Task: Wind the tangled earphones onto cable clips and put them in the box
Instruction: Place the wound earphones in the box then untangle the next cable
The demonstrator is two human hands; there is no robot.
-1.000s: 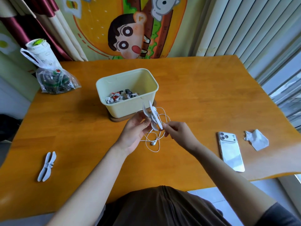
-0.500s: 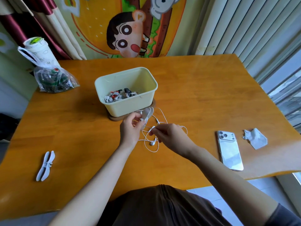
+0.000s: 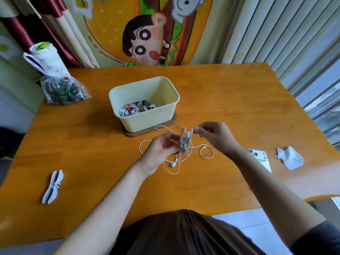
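Note:
My left hand (image 3: 159, 153) grips a white cable clip (image 3: 185, 140) upright just in front of the cream box (image 3: 165, 115). My right hand (image 3: 217, 138) pinches the white earphone cable (image 3: 173, 170) at the clip's top right tip. A few turns of cable sit round the clip's middle. The remaining cable lies in loose loops on the table beneath both hands, with an earbud (image 3: 172, 164) showing. Inside the box lie several wound earphones. A spare white cable clip (image 3: 53, 186) lies flat at the table's left front.
The box stands on a brown wooden coaster (image 3: 152, 132). A white phone (image 3: 260, 159) and a crumpled tissue (image 3: 289, 160) lie to the right. A plastic bag with a paper cup (image 3: 58, 87) sits at the back left. The orange table (image 3: 239, 107) ends close to my body.
The clip was lowered towards the table half a second ago and now stands raised and upright again. My right hand moved up to the clip's top, carrying cable.

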